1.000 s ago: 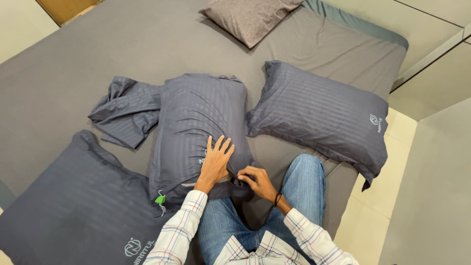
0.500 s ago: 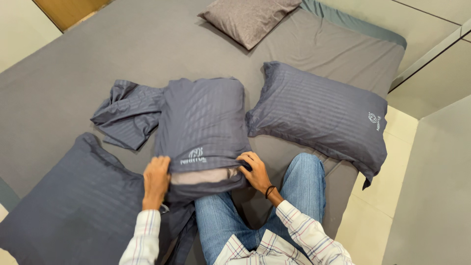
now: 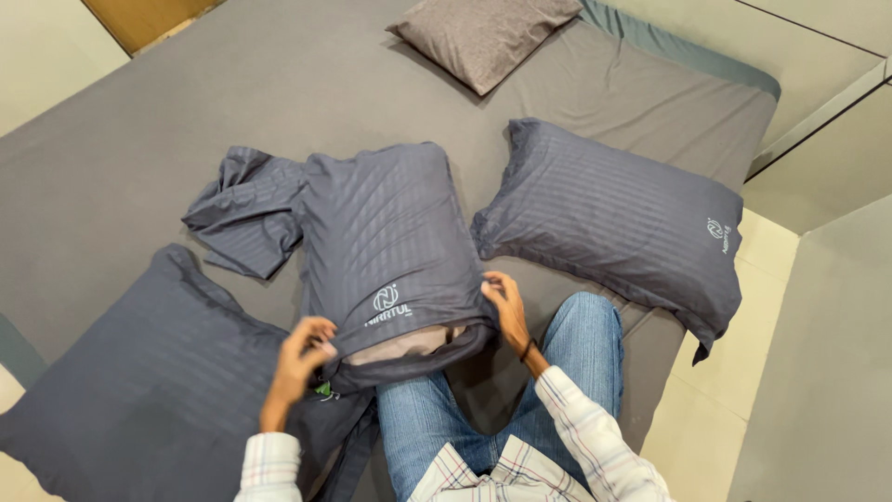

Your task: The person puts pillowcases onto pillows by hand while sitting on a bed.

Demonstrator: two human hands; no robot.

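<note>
So the middle pillow (image 3: 386,232) sat dead centre on the bed (image 3: 139,121), its dark grey striped pillowcase (image 3: 409,279) pulled nearly all the way down, with just a strip of beige pillow peeking out of the open end at 6 o'clock, right above the person's knee. A second earlier the left hand was flat on top and the right was fiddling at the hem; half a second earlier both had moved to the corners. Now the left hand (image 3: 302,358) had its grip curled on the near-left corner of the case and the right hand (image 3: 506,307) was clamped on the near-right edge, so the cover looked almost fully on.

A small pale round emblem with lettering under it sat near the case's open end. A little green tag (image 3: 325,390) poked out by the left hand. At 9 o'clock lay a crumpled spare pillowcase (image 3: 243,212), at 7 a big covered pillow (image 3: 139,381), at 3 another covered pillow (image 3: 613,218) with the same pale emblem at its far corner, and at 12 a plain taupe pillow (image 3: 483,33).
</note>
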